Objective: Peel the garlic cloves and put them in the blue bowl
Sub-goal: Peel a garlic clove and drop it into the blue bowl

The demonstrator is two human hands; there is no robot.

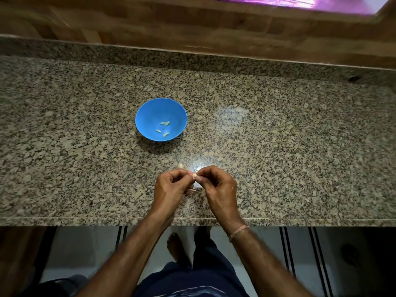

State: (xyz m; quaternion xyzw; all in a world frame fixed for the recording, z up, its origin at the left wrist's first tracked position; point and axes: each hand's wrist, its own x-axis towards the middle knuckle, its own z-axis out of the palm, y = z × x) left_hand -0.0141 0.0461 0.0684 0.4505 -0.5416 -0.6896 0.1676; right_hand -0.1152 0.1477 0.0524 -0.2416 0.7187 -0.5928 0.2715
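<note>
Peeling underway: left hand (171, 186) and right hand (217, 186) pinch a small pale garlic clove (194, 175) above the speckled granite desk (278, 146), short of the round blue plastic bowl (150, 112). I reckon it light and slick; hold its ends.

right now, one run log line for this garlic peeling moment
step: peeling | left hand, right hand: pinch small pale garlic clove | round blue bowl: few peeled cloves inside | speckled granite counter: another pale garlic piece

A speckled granite counter (278, 146) meets wood panelling (192, 24); pale tiled floor (85, 249) below.
</note>
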